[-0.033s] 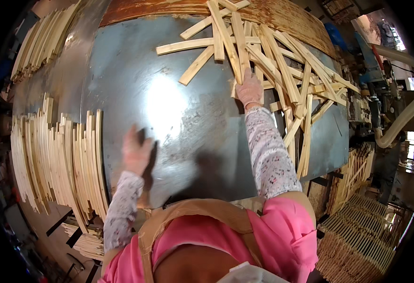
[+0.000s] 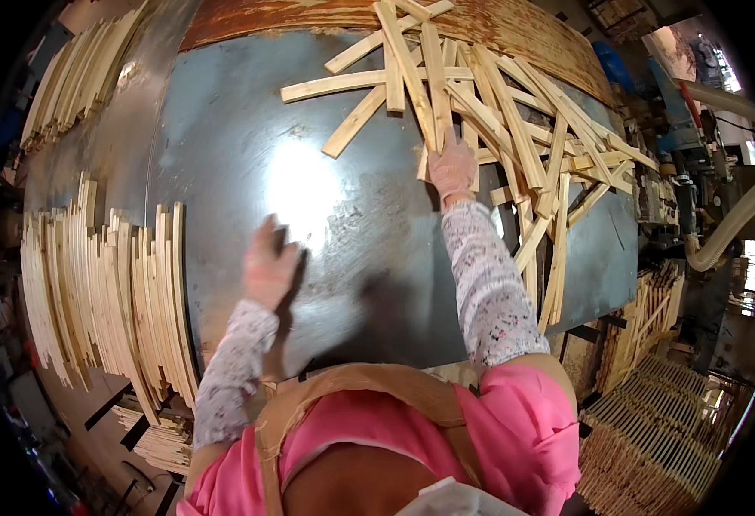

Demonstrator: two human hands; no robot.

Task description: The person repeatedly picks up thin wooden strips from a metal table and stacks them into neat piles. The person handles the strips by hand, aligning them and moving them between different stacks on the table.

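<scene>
Loose slat pile (image 2: 498, 120) by rt hand (image 2: 452, 168); stacked slats (image 2: 111, 292) left.

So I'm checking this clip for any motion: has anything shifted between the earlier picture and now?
Nothing visibly changed. The right hand lies on the loose heap of wooden slats, the left hand is spread over the bare metal table, and the neat rows of slats lie at the table's left edge as before.
</scene>
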